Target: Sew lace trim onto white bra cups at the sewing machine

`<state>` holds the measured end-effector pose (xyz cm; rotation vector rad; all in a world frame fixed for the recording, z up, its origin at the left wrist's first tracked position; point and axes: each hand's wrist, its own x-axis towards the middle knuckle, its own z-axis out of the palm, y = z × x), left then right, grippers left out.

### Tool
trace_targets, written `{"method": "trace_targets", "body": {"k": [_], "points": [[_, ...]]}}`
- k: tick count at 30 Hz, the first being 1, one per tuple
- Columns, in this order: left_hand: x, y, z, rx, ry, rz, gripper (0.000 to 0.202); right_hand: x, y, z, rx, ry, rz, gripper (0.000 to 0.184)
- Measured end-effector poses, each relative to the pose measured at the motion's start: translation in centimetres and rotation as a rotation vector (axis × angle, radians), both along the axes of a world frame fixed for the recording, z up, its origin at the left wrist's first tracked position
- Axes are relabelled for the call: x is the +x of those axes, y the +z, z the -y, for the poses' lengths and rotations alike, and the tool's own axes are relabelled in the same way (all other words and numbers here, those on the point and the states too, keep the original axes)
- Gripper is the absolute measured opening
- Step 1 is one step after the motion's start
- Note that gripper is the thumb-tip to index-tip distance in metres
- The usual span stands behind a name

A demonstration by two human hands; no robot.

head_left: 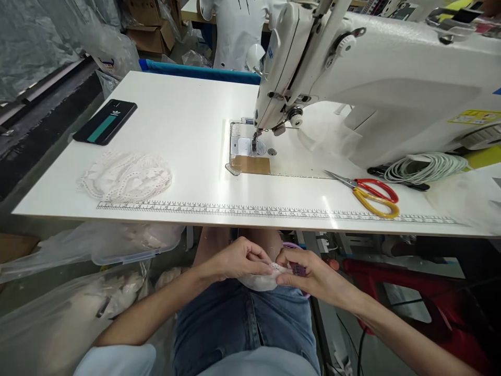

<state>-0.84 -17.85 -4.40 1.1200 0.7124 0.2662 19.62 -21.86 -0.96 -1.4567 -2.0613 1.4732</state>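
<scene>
Over the lap, just below the table's front edge, my left hand (250,259) pinches one side of a small piece of white lace fabric (260,282). My right hand (299,269) grips its other side, thumb and fingers closed together. A dark purple patterned bit (299,269) shows by the right fingers; whether it belongs to the fabric I cannot tell. A loose pile of white lace trim (127,176) lies at the table's left. The white sewing machine (282,68) stands beyond my hands, its presser foot (255,143) over the metal plate.
On the white table (188,130) are a black phone (105,122), scissors (368,193) with red and yellow handles, and a coil of pale cord (425,167). A printed ruler (274,211) follows the front edge. A red stool (415,303) stands lower right, plastic bags (78,308) lower left.
</scene>
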Motion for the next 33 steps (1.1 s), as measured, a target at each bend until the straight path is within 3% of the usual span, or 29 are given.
{"method": "trace_targets", "body": {"k": [8,22,33], "points": [[0.2,0.3,0.2,-0.066,-0.002,-0.01,0.036,0.0,-0.2,0.2,0.0,-0.006,-0.002,0.028],[0.7,0.2,0.3,-0.011,-0.026,-0.047,0.038,0.7,-0.3,0.3,-0.03,-0.023,-0.037,0.024],[1.6,0.3,-0.3,-0.08,-0.007,-0.053,0.028,1.0,0.1,0.2,-0.062,-0.063,-0.097,0.026]]}}
